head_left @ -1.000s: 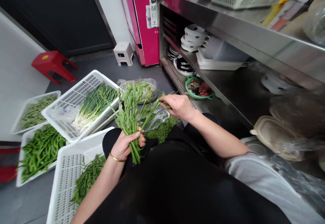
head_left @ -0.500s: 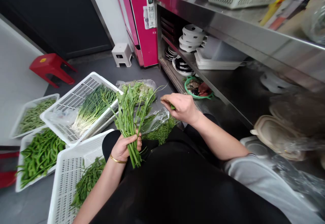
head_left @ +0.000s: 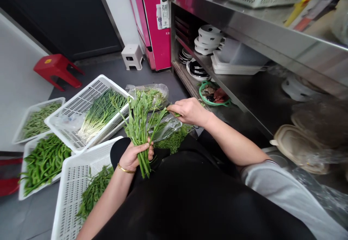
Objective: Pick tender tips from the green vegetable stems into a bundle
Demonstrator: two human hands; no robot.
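My left hand (head_left: pixel 137 155) is wrapped round the lower stalks of a bunch of leafy green vegetable stems (head_left: pixel 141 125), held upright over my lap. To its right, my right hand (head_left: pixel 187 110) is closed in a pinch at the leafy tip of one stem that leans out of the bunch. A bit of green shows under its curled fingers. Below the right hand lie a clear plastic bag (head_left: pixel 170 127) and a heap of thin green trimmings (head_left: pixel 174 142). Behind the bunch, more greens (head_left: pixel 154 96) rest on another plastic bag.
On the left stand white baskets holding scallions (head_left: pixel 104 111), green peppers (head_left: pixel 47 160), green beans (head_left: pixel 40 118) and leafy greens (head_left: pixel 95 193). A red stool (head_left: pixel 56 67) and a white stool (head_left: pixel 132 56) are farther back. A steel shelf (head_left: pixel 244 26) with dishes and a green basket (head_left: pixel 214 104) flanks my right.
My right hand has moved left to the bunch and now pinches a stem's tip. The left hand keeps its hold, almost still.
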